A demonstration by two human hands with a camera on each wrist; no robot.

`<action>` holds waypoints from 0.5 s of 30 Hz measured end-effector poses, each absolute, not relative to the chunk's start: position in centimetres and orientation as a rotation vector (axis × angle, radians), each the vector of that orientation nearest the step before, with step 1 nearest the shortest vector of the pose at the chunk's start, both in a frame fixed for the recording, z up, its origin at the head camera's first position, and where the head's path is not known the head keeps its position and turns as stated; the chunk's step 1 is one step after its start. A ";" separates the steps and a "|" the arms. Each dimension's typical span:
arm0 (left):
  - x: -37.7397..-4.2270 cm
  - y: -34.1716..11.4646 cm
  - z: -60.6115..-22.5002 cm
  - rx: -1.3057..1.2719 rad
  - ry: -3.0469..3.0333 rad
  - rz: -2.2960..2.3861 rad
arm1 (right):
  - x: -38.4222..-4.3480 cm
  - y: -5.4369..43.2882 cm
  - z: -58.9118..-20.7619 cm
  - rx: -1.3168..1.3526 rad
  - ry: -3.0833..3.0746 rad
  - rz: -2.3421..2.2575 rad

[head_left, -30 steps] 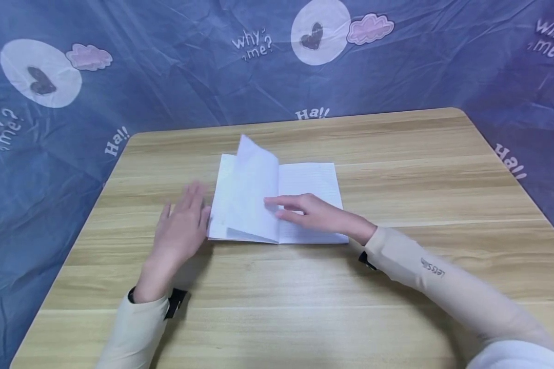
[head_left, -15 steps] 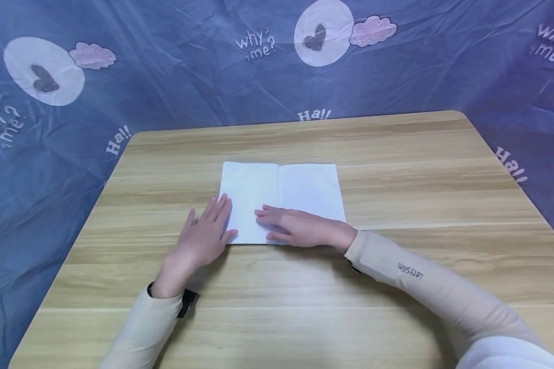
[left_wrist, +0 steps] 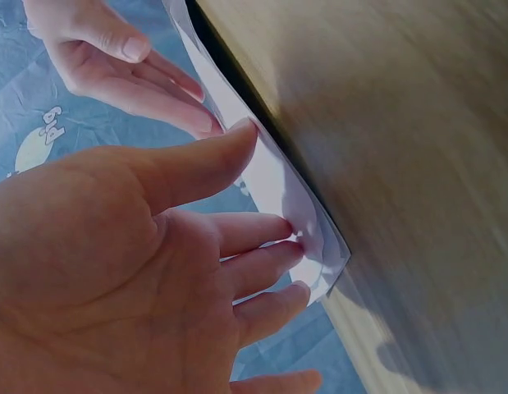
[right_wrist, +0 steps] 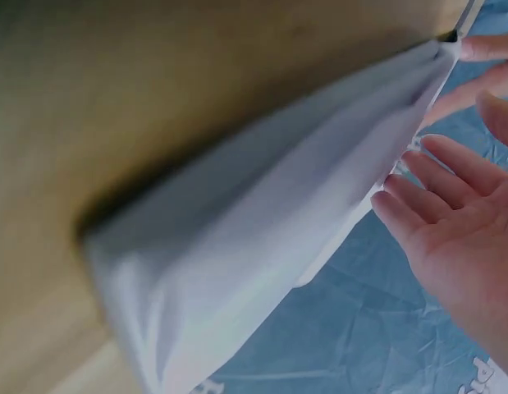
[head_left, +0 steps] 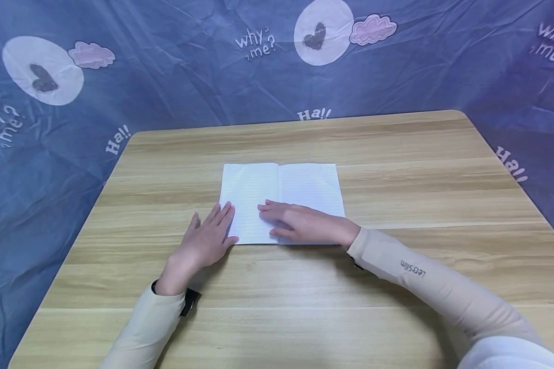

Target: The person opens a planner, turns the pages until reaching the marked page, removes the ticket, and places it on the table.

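A notebook point(head_left: 251, 184) with white lined pages lies spread flat on the wooden table in the head view. The person's left hand point(head_left: 208, 237) rests at its left edge, fingertips and thumb on the left page, fingers straight. Across the lower middle of the spread lies the right hand point(head_left: 304, 224), its fingers reaching over the fold onto the left page. Both hands appear in the left wrist view, the left hand point(left_wrist: 180, 263) with its fingertips against the paper. In the right wrist view, fingertips of the right hand point(right_wrist: 459, 213) touch the pages point(right_wrist: 262, 205).
The light wooden table point(head_left: 277, 318) extends around the notebook on every side. A blue printed cloth point(head_left: 175, 66) hangs behind the table and along both sides. Sleeves point(head_left: 406, 266) cover both forearms, with a small black device point(head_left: 190, 302) at the left wrist.
A raised page has come down flat on the left side. The left hand has moved right onto the page edge, and the right hand has settled slightly lower on the notebook.
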State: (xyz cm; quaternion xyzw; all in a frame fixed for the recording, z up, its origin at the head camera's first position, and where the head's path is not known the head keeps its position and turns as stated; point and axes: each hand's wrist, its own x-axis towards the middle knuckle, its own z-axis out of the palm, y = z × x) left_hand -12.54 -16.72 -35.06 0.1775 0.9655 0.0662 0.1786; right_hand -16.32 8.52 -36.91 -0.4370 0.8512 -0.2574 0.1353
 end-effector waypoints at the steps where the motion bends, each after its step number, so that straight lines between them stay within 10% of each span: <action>1: -12.5 -16.7 -35.1 0.503 2.730 0.188 | -16.5 8.7 -36.9 -1.255 2.478 -0.754; 15: -12.7 -16.7 -35.3 0.502 2.721 0.192 | -20.8 12.6 -36.5 -1.064 2.634 -0.867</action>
